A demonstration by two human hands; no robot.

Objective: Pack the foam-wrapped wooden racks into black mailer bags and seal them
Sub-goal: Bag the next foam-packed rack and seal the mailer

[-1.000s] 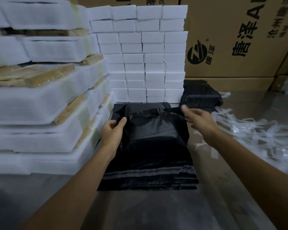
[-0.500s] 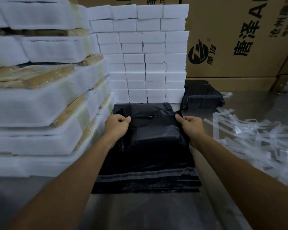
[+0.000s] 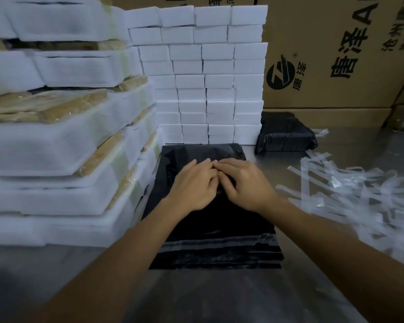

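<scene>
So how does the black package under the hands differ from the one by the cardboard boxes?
The package under the hands lies on a stack of flat mailer bags, both hands pressing it; the far package sits alone on the table, untouched. The far one looks tightly wrapped. Both are black.

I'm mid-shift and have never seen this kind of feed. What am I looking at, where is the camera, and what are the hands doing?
No machine here: a person works bare-handed, filmed by a camera worn on the head, looking forward and down. The left hand and right hand lie side by side on a black mailer bag that tops a pile of bags on the table. Whether they press or pinch it is unclear. Left stand foam-wrapped wooden racks, behind them white foam blocks, a packed black parcel, and loose peeled strips on the right.
</scene>
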